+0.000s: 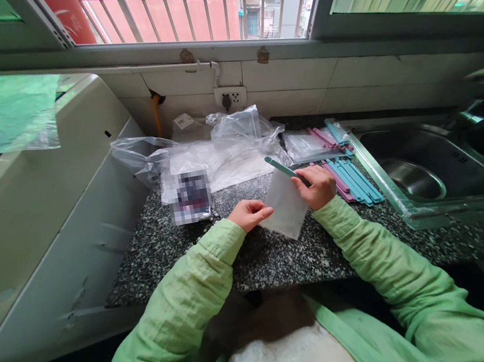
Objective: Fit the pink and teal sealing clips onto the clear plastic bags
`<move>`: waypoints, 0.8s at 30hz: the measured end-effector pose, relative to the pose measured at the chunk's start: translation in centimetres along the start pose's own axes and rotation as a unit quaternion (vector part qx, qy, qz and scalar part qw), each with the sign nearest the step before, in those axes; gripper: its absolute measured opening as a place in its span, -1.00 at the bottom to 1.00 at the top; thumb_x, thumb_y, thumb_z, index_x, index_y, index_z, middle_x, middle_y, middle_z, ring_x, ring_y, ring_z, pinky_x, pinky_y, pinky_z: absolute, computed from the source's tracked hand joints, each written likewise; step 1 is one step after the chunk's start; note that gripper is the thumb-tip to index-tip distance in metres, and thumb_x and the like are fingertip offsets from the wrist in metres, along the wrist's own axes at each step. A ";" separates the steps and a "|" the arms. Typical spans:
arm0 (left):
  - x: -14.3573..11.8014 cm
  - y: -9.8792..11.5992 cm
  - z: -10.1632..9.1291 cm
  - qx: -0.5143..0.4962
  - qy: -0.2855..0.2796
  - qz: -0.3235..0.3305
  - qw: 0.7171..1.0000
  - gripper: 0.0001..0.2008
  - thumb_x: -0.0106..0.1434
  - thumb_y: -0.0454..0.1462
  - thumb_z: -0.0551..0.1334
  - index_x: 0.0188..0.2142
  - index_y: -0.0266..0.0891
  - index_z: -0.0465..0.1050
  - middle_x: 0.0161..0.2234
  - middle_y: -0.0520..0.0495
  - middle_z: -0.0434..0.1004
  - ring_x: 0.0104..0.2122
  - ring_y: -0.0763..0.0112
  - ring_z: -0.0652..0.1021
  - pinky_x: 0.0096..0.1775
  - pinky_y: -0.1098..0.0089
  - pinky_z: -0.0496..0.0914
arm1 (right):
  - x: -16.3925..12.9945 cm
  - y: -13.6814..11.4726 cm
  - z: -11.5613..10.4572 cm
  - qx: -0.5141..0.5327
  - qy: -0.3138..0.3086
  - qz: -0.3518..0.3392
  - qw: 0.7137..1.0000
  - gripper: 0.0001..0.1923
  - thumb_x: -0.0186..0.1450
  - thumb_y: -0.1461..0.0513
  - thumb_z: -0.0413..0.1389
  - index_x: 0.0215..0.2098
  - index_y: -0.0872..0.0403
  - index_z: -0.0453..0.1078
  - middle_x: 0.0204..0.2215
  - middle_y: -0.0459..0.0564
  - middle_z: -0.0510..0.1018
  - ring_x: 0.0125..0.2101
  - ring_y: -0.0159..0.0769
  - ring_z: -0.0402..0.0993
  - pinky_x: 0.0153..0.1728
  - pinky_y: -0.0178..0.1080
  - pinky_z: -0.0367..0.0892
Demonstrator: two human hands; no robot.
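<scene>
My left hand (249, 213) pinches the left edge of a small frosted plastic bag (283, 208) between thumb and fingers. My right hand (317, 186) is closed around a slim dark-green bag clip (279, 165), whose far end sticks out up and to the left. The bag's upper right corner meets the right fingers; whether the clip is fastened to it I cannot tell. Just right of that hand lie several blue bag clips (359, 180) and pink bag clips (339, 179). Behind them, more clips rest on a clear plastic packet (303, 144).
Crumpled clear plastic wrapping (223, 153) spreads along the back of the speckled counter (280, 265). A blurred-out packet (190, 199) lies at left. The steel sink (444, 161) is on the right, a pale appliance side (92, 232) on the left, a wall socket (231, 97) behind.
</scene>
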State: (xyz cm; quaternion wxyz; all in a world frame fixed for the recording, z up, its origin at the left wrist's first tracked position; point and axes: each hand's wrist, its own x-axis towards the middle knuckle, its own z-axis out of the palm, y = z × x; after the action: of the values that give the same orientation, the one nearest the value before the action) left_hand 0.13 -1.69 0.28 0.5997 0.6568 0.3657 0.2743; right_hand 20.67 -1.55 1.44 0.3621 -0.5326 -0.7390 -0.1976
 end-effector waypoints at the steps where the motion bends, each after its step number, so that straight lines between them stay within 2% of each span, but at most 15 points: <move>1: 0.0 0.0 0.0 0.003 -0.003 0.001 1.000 -0.56 -0.14 0.03 0.23 -0.71 -0.32 0.18 -0.73 0.16 0.03 -0.65 0.66 0.09 -0.57 0.50 -0.04 | 0.0 0.1 0.0 -0.001 0.000 0.004 1.000 -0.76 0.19 0.12 0.01 -0.40 0.09 0.43 -0.50 -0.03 0.53 -0.45 -0.28 0.35 -0.35 -0.26 0.19; 11: 0.1 -0.3 0.0 0.013 -0.011 0.003 1.000 -0.58 -0.14 0.00 0.23 -0.72 -0.33 0.20 -0.73 0.14 0.10 -0.63 0.64 0.14 -0.56 0.50 0.02 | 0.2 0.9 0.1 -0.010 -0.006 0.039 0.999 -0.74 0.20 0.12 -0.01 -0.40 0.09 0.43 -0.50 0.01 0.52 -0.41 -0.26 0.36 -0.37 -0.25 0.17; 19: 0.1 -0.1 0.0 0.014 -0.006 -0.007 1.000 -0.59 -0.14 -0.01 0.23 -0.71 -0.34 0.25 -0.74 0.14 0.17 -0.65 0.64 0.18 -0.55 0.51 0.06 | 0.0 1.4 0.3 -0.014 0.000 0.025 1.000 -0.74 0.21 0.12 -0.02 -0.36 0.09 0.43 -0.49 0.00 0.52 -0.42 -0.28 0.36 -0.34 -0.27 0.18; 24: 0.0 0.0 0.0 0.006 -0.010 -0.001 1.000 -0.60 -0.15 -0.01 0.24 -0.70 -0.34 0.26 -0.74 0.13 0.18 -0.65 0.63 0.19 -0.55 0.51 0.07 | 0.1 1.3 0.3 -0.022 0.026 0.014 0.999 -0.78 0.18 0.13 0.02 -0.40 0.07 0.44 -0.51 -0.01 0.52 -0.42 -0.26 0.37 -0.37 -0.25 0.18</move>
State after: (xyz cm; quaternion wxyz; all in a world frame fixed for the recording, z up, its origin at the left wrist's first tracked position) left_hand 0.13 -1.68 0.28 0.5998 0.6628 0.3619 0.2645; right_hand 21.73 -0.81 1.20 0.3724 -0.5453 -0.7173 -0.2224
